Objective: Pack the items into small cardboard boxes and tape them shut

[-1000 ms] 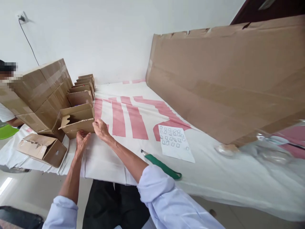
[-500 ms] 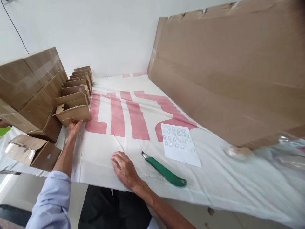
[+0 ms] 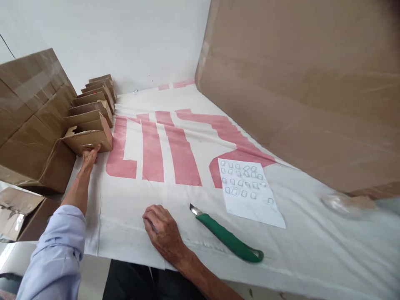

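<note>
My left hand (image 3: 89,155) grips the lower front of a small open cardboard box (image 3: 84,140), the nearest in a row. Its thumb lies against the front panel; the other fingers are partly hidden. My right hand (image 3: 162,229) rests on the white cloth with its fingers curled in. A dark, greyish bit shows between thumb and fingers, too small to name. To the right of that hand lies a green-handled utility knife (image 3: 229,237), its blade exposed. Beyond the knife is a paper sheet (image 3: 250,208) with rows of small drawn or stuck squares.
More open cardboard boxes (image 3: 90,99) line up behind the front one. Large taped cartons (image 3: 34,108) stand on the left, with a smaller carton (image 3: 21,212) nearer me. A big cardboard panel (image 3: 296,91) rises on the right. White cloth (image 3: 125,212) with red printing covers the table.
The view has tilted down and shifted slightly right. My left hand stays on the front box, and my right hand remains curled on the cloth.
</note>
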### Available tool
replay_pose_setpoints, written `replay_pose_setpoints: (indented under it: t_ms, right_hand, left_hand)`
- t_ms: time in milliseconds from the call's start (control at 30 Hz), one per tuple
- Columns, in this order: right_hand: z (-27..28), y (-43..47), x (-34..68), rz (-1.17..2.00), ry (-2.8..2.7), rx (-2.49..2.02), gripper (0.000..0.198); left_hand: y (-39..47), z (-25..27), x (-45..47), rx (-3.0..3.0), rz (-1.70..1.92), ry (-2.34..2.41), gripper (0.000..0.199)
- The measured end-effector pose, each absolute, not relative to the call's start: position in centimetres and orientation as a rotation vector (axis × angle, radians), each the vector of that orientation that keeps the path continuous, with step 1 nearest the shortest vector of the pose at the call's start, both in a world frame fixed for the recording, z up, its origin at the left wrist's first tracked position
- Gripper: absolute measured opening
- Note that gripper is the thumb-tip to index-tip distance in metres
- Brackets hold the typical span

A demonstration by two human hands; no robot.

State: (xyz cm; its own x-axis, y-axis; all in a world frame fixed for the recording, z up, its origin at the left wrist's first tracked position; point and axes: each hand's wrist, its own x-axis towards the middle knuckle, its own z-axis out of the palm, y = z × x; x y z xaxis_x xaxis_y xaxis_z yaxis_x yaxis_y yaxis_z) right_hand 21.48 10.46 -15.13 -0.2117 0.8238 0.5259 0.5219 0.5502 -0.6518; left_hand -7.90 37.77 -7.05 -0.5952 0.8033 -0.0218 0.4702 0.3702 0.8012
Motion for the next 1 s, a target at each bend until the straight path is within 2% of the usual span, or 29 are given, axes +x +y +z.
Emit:
replay_pose_setpoints:
  t_ms: [267, 533, 700, 867, 1000]
  right_hand:
    - [-15.2, 10.4, 21.4, 0.410, -1.898, -1.136, 0.021]
    - [-15.2, 11.3, 21.3, 0.420, -1.942, -1.168, 0.019]
    - [-16.0, 11.2, 21.3, 0.364, -1.948, -1.097, 0.021]
    - [-17.0, 10.7, 21.2, 0.316, -1.975, -1.036, 0.021]
    - [-17.1, 10.3, 21.7, 0.267, -2.046, -0.992, 0.019]
  left_hand:
    - [40.0, -6.2, -8.2, 1.077, 1.062, 2.179, 0.032]
    - [37.0, -6.1, -5.4, 1.100, 1.093, 2.089, 0.037]
    - [30.1, -7.2, -1.0, 1.256, 1.088, 1.918, 0.041]
    - [20.5, -9.6, 1.9, 1.470, 1.000, 1.711, 0.033]
    - [13.1, -8.5, 1.4, 1.641, 1.051, 1.632, 0.031]
